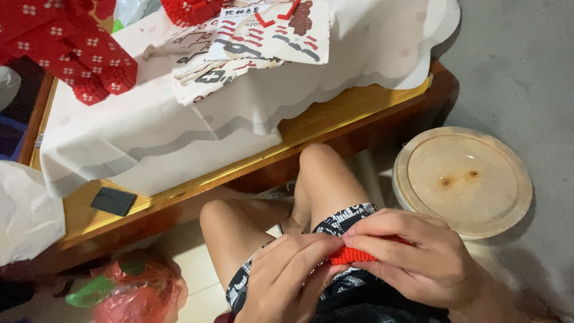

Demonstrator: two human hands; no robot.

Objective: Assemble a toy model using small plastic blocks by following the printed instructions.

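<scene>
Holding a small red brick piece (351, 255) between both hands, low in frame at about 6 o'clock, above the person's lap. Left hand (287, 281) comes in from 7 o'clock, fingers curled, thumb and fingertips pinched on the piece's left end. Right hand (412, 257) comes in from 4 o'clock, fingers folded over the top and right part of the piece, so most of it is covered. Only a short ridged red strip shows between the two hands; exact shape can't be made out, probably a stack of tiny bricks.

Bare knees (323, 173) sit under the hands, patterned black-and-white shorts (344, 218) below that.

Wooden table (353, 110) runs across 9 to 1 o'clock, its edge near the knees. White cloth (149, 131) covers most of the top. Printed instruction sheets (269, 30) lie on the cloth at 12 o'clock, with a few loose red pieces on them. Large red brick model with white flower marks (72, 48) sits at 10 o'clock on the cloth. Small dark flat rectangle (113, 201) lies on bare wood at 9 o'clock.

Round pale disc (463, 179) on the grey floor at 3 o'clock, just beside the right hand in view, not touching. Red plastic bag with green inside (128, 290) on the floor at 8 o'clock. White bag (27, 215) at the left edge.
</scene>
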